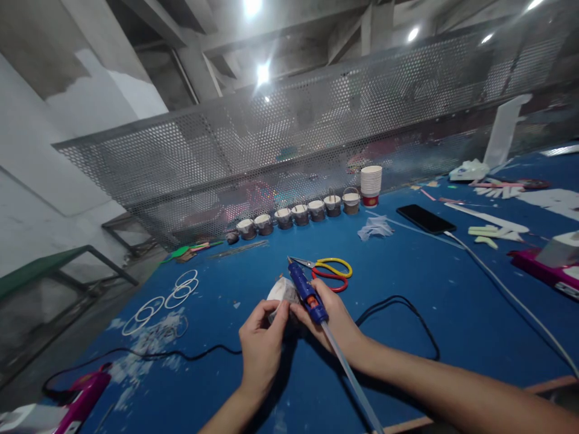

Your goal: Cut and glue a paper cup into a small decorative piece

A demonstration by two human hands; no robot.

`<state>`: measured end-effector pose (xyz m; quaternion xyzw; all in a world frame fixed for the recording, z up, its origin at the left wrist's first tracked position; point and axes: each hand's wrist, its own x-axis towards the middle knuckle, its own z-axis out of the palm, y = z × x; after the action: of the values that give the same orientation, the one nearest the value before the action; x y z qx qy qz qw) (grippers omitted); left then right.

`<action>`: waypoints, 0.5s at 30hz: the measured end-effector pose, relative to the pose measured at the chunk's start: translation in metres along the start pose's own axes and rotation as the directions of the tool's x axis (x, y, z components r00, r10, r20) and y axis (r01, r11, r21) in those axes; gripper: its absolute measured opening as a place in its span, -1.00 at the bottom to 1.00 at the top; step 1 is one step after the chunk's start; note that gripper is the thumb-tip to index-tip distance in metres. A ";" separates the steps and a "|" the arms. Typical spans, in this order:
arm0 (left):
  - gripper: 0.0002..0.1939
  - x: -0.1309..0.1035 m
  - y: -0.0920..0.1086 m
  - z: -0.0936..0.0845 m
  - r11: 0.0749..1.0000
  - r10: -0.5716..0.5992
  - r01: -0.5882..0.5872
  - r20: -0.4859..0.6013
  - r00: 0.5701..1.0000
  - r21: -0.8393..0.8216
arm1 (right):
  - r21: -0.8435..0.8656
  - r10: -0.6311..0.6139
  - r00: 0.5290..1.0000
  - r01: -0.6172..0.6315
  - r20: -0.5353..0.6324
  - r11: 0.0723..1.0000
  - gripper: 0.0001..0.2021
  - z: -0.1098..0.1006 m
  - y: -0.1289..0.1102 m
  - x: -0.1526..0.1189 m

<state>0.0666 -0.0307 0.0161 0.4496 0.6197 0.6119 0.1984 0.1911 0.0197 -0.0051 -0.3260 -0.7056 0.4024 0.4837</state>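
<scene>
My left hand (263, 346) is closed, pinching the edge of a small paper cup (281, 290) with a white inside and a greyish wrapping. My right hand (338, 319) is wrapped round a blue hot glue gun (302, 286), its nozzle pointing up and away from me. A long translucent glue stick (348, 371) trails out of the gun's back end. The right fingertips also reach the cup's near side, and both hands partly hide it. Just beyond the gun lie scissors (332, 274) with one yellow and one red handle.
Several wrapped cups (316, 211) stand in a row along the perforated metal screen (289, 138), ending at stacked paper cups (371, 184). White rings (181, 289) lie left. A phone (426, 218) with a white cable lies right. Black cords (398, 301) cross the blue table.
</scene>
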 end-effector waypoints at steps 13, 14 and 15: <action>-0.69 0.003 -0.007 -0.002 0.991 -0.121 0.126 0.102 0.987 -0.050 | 0.011 -0.034 0.999 0.034 0.030 0.999 -0.86 -0.005 0.006 -0.004; -0.68 0.003 -0.007 -0.002 0.992 -0.116 0.121 0.107 0.987 -0.045 | 0.015 -0.016 1.000 0.015 0.019 1.000 -0.86 -0.004 0.006 -0.003; -0.68 0.003 -0.007 -0.002 0.993 -0.108 0.113 0.113 0.988 -0.037 | 0.019 0.005 1.000 -0.005 0.008 1.000 -0.85 -0.004 0.006 -0.002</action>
<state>0.0613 -0.0282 0.0111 0.4432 0.6184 0.5875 0.2757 0.1958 0.0213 -0.0106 -0.3213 -0.7028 0.4117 0.4830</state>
